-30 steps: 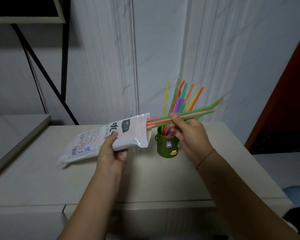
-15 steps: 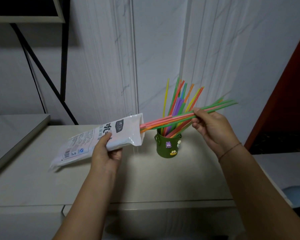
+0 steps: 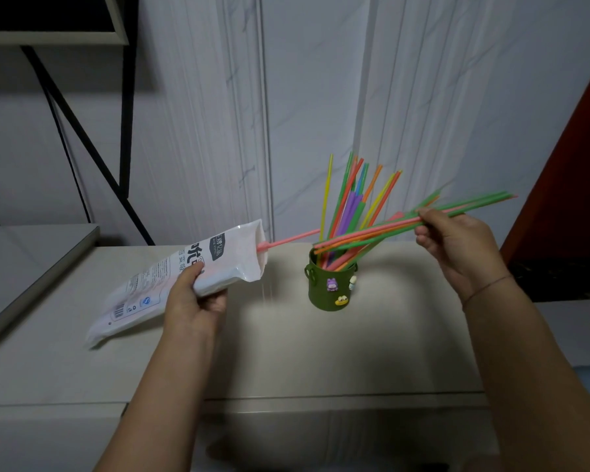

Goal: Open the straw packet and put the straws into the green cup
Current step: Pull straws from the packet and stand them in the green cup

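Right hand (image 3: 457, 247) is pulling out toward 3 o'clock. The straw bundle (image 3: 372, 233), whose ends were inside the straw packet (image 3: 229, 257) a second ago, is now hanging clear of the packet mouth, with its near ends sitting over the rim of the green cup (image 3: 331, 291). Its fingers (image 3: 424, 233) are pinching the bundle tight, well toward the far end.

One pink straw (image 3: 288, 239) is lagging, its end still showing at the packet mouth, at 9 o'clock of the cup. Left hand (image 3: 191, 301) is gripping the packet mid-body, thumb on top and fingers curled under. It has been drifting the packet toward 9 o'clock, mouth tilted up, tail apparently touching the desk (image 3: 321, 352).

Meaning: the packet is already open and this batch is looking extracted, bar the pink one. What's remaining is tipping the bundle upright and dropping it in beside the standing straws (image 3: 346, 199).

Hard to read:
- The packet is opaque white, so whatever is left inside isn't showing.
- The bundle ends are overlapping the cup's straws, so can't tell whether they're inside the rim or just above it.
- Can't tell whether the pink straw is in the pinch or just dragging along.
- Both forearms are running off the 6 o'clock edge.
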`<state>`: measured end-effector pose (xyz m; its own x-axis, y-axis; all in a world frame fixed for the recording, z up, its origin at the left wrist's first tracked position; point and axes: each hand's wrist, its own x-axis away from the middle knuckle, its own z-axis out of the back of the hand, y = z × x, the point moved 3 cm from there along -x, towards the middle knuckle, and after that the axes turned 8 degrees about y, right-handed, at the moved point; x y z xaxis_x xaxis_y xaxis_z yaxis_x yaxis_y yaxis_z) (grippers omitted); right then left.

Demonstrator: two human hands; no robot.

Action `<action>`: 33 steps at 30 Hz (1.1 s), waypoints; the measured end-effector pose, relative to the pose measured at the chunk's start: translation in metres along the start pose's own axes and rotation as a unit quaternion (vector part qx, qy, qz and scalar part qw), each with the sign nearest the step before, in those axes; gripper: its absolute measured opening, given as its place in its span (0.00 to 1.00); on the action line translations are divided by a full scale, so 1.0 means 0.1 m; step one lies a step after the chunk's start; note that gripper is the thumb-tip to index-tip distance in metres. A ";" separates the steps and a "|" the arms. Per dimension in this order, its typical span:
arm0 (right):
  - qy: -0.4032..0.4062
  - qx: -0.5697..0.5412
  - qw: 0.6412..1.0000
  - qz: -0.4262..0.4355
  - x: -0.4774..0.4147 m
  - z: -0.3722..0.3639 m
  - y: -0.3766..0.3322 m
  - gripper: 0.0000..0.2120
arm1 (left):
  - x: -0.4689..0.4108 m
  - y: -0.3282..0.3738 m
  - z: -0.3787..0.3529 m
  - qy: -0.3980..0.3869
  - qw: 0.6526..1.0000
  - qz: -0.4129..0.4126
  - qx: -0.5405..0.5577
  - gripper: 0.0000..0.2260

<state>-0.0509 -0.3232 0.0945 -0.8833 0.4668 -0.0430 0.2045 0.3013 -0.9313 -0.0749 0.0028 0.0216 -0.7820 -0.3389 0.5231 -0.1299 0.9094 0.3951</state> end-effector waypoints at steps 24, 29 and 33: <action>-0.064 0.236 0.964 0.101 0.15 -0.37 0.35 0.03 | 0.08 -0.19 0.00 -0.010 0.999 0.008 -0.038 0.07; -0.084 0.314 0.931 0.165 0.14 -0.50 0.19 0.04 | 0.06 -0.18 0.00 -0.005 0.999 0.002 -0.041 0.07; -0.119 0.333 0.928 0.119 0.19 -0.60 0.40 0.01 | 0.05 -0.20 0.00 -0.003 0.999 0.005 -0.045 0.07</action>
<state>-0.0341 -0.2525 0.0778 -0.9311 0.2336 -0.2802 0.1690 -0.4045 -0.8988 -0.0764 -0.0173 0.0164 -0.7871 -0.3279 0.5224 -0.0671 0.8874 0.4561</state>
